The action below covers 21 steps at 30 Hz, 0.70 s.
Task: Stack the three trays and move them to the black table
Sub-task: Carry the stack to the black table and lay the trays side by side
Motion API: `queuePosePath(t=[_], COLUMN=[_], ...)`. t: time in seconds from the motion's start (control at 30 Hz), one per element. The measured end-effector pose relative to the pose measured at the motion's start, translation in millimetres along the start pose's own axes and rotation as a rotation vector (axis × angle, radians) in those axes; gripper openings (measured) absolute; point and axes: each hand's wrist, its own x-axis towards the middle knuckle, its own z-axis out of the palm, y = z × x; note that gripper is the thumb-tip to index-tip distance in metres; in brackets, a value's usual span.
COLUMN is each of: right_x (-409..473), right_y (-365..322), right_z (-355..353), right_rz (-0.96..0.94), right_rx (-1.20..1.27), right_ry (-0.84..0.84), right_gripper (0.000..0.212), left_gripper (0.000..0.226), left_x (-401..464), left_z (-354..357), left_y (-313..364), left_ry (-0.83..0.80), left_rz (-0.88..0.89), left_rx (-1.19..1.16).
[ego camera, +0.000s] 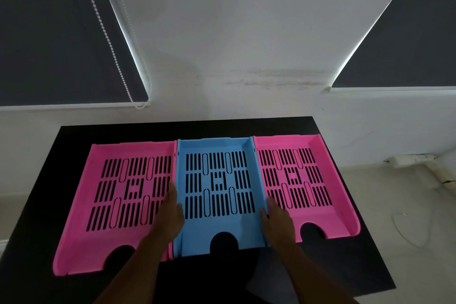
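Observation:
Three slotted plastic trays lie side by side on a black table [74, 136]. The left pink tray [98, 234] and the right pink tray [343, 205] flank a blue tray [219, 227] in the middle, their side walls touching. My left hand [170, 215] is wrapped over the blue tray's left wall, thumb inside, fingers resting over the left pink tray. My right hand [276, 217] grips the blue tray's right wall in the same way. The blue tray rests flat on the table.
A white wall rises right behind the table, with dark roller blinds on both sides and a bead chain [108, 39] hanging at the left. Pale floor [407, 205] lies to the right of the table. The table's near edge is at the bottom right.

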Motion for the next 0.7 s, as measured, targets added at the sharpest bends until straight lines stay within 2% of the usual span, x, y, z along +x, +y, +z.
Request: queuePosePath(t=[0.5, 0.7], right_x=[31, 28], right_y=[-26, -30], right_z=[-7, -21], right_rz=[0.042, 0.075], right_rx=[-0.022, 0.084], right_ry=[0.008, -0.082], right_gripper=[0.031, 0.029], left_gripper=[0.083, 0.085], left_x=[34, 28], left_z=[-9, -6], left_y=[12, 11], left_ry=[0.006, 0.059], left_rz=[-0.014, -0.043], left_rx=[-0.009, 0.044])
